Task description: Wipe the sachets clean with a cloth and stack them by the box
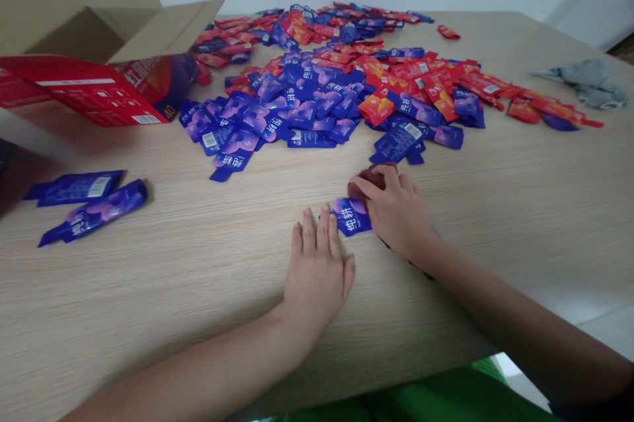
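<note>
One sachet (349, 216) gripped by curled right hand (396, 211); left hand (317, 270) flat, released, beside it. Mid-sort; clean lift off table (198, 290) needed.

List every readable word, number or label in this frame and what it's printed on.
"纯耕": purple sachet at the right hand, and other purple ones in the pile.
"40": lower corner of the red carton.
"红": first big white character on the carton; the rest is blurred.
Barcodes and fine print: too small to read.

Head-worn view faces forward-down, close over left hand (317, 273) and right hand (396, 211); far table (525, 164) seems blurred
</note>
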`<state>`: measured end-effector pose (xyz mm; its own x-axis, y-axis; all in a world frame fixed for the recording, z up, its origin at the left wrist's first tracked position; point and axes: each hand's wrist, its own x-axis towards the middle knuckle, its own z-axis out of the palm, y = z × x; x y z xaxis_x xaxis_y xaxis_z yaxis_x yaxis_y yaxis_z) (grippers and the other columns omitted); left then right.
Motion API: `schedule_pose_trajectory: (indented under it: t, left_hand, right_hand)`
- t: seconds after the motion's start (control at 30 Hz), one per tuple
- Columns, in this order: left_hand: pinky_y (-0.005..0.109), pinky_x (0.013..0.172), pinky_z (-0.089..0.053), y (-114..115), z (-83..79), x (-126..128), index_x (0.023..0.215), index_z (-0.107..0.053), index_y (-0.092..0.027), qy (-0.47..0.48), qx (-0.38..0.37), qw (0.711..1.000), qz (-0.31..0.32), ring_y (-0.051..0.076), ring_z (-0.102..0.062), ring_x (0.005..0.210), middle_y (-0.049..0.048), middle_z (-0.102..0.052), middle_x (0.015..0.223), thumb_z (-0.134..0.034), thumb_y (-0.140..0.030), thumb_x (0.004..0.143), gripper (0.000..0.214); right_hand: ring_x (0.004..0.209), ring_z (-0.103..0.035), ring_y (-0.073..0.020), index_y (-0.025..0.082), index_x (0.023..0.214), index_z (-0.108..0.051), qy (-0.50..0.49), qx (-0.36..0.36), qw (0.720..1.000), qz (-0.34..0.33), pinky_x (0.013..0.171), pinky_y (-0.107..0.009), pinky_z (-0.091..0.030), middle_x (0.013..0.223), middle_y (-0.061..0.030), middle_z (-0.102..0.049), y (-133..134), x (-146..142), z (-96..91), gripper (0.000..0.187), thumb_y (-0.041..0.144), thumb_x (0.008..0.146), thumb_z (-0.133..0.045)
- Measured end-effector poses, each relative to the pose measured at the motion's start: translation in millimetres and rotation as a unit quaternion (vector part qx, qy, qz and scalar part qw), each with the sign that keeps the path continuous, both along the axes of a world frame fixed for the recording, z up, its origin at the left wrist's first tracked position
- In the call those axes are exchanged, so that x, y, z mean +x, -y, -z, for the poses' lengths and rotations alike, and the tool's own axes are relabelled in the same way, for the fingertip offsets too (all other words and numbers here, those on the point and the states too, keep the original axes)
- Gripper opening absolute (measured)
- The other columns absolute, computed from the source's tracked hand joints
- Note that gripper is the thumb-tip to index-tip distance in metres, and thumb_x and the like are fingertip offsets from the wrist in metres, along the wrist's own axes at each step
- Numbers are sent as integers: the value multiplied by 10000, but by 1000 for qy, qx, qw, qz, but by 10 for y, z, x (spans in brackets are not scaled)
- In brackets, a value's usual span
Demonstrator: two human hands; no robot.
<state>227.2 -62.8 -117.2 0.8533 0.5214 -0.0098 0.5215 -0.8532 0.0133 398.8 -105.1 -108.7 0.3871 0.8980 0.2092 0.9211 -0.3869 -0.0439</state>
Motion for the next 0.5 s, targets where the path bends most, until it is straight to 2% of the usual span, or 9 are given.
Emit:
schedule_pose_trajectory:
  t: [0.17, 0.3, 0.4, 0.5]
  left_hand:
    - [586, 1106, -326, -1, -15, -1, 1466, -338, 25, -4, -6, 1000, 6, 467, -253, 1409, 205, -221, 1563, -417, -382, 930, 678]
    - [576, 1110, -327, -12, -16, -18, 1472, -335, 9, -4, -9, 1000, 5, 458, -253, 1412, 188, -239, 1563, -400, -393, 937, 672]
    - [570, 1106, -334, -18, -4, -28, 1470, -358, -17, 5, -5, 1000, 9, 446, -258, 1416, 173, -257, 1563, -396, -402, 939, 657]
    - [571, 1100, -337, -21, 3, -27, 1458, -391, -32, 14, 11, 1000, 14, 450, -258, 1415, 171, -265, 1562, -397, -411, 938, 644]
  right_hand:
    - [1065, -473, -315, 312, 1277, -594, 1, -4, 1000, 3, 804, -441, -443, 1319, -132, -448, 129, 242, 77, 406, 216, 911, -449]
    - [1089, -490, -302, 277, 1257, -611, -32, -11, 999, -16, 846, -440, -450, 1278, -134, -483, 138, 340, -23, 376, 223, 928, -438]
    - [1058, -509, -271, 249, 1217, -631, -69, 34, 997, -27, 876, -424, -445, 1222, -123, -521, 69, 257, -207, 339, 241, 944, -430]
    - [1076, -499, -255, 243, 1206, -630, -87, 83, 990, -67, 911, -406, -426, 1240, -112, -517, -62, 9, -338, 323, 241, 950, -433]
